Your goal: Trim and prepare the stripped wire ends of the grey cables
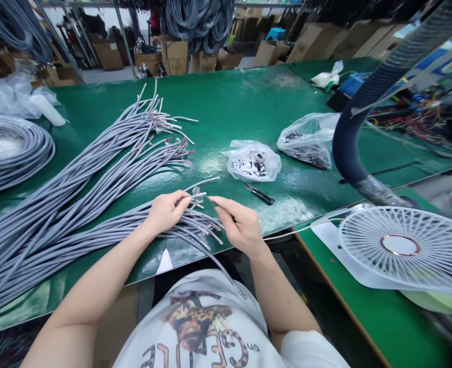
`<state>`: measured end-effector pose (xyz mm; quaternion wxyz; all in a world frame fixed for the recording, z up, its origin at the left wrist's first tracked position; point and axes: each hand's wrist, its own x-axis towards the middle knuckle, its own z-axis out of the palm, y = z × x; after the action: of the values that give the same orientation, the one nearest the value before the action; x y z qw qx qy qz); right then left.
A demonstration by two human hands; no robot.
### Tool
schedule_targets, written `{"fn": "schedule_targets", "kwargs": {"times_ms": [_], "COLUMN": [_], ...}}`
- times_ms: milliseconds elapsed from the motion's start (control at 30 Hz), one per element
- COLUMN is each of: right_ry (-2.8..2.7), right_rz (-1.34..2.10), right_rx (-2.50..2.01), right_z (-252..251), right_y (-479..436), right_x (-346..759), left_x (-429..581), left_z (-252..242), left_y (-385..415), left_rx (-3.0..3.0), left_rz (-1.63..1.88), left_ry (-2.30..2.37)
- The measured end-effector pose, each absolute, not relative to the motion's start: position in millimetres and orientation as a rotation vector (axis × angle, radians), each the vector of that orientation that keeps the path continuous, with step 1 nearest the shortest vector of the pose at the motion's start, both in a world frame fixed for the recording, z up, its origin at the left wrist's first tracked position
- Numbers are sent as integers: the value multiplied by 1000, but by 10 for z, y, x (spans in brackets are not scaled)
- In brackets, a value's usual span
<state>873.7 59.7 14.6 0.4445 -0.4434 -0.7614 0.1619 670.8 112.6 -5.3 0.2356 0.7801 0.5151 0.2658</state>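
Observation:
Long grey cables (95,148) lie in bundles across the left of the green table (233,102), their stripped ends toward the middle. My left hand (168,210) pinches one grey cable near its end, above the nearest bundle (126,220). Just right of that cable end is my right hand (239,222), thumb and forefinger together on something small and dark that I cannot make out. Beyond my right hand lie black snips (259,194) and an open plastic bag (253,161) of small black and white parts.
A second plastic bag (308,140) lies farther right, beside a thick dark hose (350,133). A white fan (400,245) stands at the right. Coiled cable (15,148) sits far left. Cardboard boxes (174,53) are behind the table.

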Motion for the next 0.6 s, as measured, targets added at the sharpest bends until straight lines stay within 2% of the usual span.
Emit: {"fn": "schedule_targets", "kwargs": {"times_ms": [167,433,600], "right_ry": [-1988,-2215,-2245], "right_rz": [316,73,42], "right_rx": [-1255,-1216,-1184], "right_z": [-89,-79,-121], "right_y": [634,642,668], "right_x": [8856,8885,8874], "left_x": [6672,6665,6662], "left_z": [114,103,105], "left_y": [1064,1046,1048], "left_rx": [2112,2218,2252], "left_rz": [663,619,571], "left_ry": [1309,1262,1254]}}
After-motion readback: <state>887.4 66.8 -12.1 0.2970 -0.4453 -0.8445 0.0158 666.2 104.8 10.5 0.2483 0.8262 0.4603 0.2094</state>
